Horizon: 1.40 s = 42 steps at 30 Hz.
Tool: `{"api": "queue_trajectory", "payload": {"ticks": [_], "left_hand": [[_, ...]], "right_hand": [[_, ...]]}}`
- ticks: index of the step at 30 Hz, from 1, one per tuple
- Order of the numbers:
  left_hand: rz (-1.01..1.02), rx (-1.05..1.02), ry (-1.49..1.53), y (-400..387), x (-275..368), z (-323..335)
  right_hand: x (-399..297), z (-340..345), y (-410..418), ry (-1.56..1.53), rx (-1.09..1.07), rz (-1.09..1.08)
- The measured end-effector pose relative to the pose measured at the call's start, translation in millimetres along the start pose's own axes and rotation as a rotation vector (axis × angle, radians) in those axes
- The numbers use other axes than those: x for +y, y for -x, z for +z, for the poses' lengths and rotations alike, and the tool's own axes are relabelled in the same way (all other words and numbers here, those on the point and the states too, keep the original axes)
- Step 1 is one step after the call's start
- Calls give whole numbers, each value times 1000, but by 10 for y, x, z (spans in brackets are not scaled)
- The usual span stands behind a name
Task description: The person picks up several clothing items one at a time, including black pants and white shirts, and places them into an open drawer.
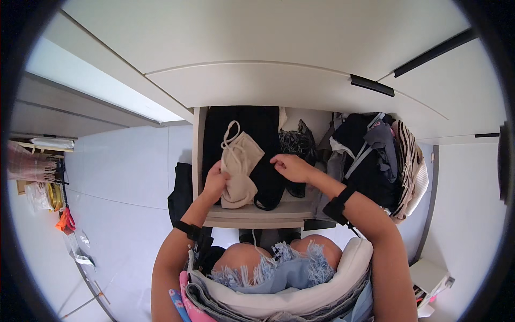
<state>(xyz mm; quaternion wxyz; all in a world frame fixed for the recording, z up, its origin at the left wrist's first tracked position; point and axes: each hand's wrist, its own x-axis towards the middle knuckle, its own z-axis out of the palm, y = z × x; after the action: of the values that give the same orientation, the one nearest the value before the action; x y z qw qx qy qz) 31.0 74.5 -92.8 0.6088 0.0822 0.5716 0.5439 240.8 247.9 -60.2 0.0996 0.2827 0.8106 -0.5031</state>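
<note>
A beige fabric garment with thin straps (240, 169) lies folded over black clothing (265, 183) in the left part of a pulled-out drawer (257, 217). My left hand (217, 181) grips the garment's left edge between thumb and fingers. Just right of it, my right hand (290, 167) hovers over the black clothing with its fingers bent and nothing visible in them. A black lace garment (299, 141) is beyond my right hand. Folded clothes, white (314, 296) and gray ones among them, rest on my lap.
Dark, gray and striped clothes (372, 157) are heaped over the drawer's right side. Cabinet fronts (249, 84) with black handles rise behind it. Black cloth (181, 193) lies on the floor at the drawer's left. Bags and an orange item (64, 220) are at far left.
</note>
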Motion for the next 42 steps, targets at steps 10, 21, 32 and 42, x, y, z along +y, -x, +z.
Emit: {"api": "queue_trajectory", "payload": {"ticks": [10, 21, 32, 42], "left_hand": [[133, -484, -522, 258, 370, 594], [331, -145, -979, 339, 742, 845], [463, -92, -878, 293, 1118, 511], [501, 21, -712, 251, 1203, 438]], "right_hand": [[-186, -47, 49, -348, 45, -349], [-650, -750, 404, -11, -60, -211], [-666, -1369, 771, -101, 431, -188], [-744, -1534, 907, 152, 639, -57]]}}
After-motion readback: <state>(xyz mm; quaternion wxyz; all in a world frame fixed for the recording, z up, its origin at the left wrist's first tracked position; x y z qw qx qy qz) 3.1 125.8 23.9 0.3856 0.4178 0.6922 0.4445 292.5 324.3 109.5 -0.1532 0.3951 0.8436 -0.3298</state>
